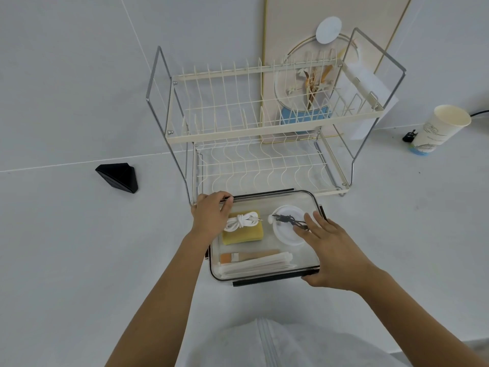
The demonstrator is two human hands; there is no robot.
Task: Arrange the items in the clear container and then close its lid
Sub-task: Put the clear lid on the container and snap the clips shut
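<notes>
Hands (211,215), two, on one lidded container (312,202).

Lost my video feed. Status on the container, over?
Left hand on far-left rim, right hand flat on clear lid. Lid on container, items inside. Black latches look unfastened. Nothing in the way.

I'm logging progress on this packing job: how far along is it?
Done: sponge, white cord, brush and round dish sit inside the clear container. In hand: both hands, left and right, press the lid on. Left: its black side latches appear unfastened.
</notes>
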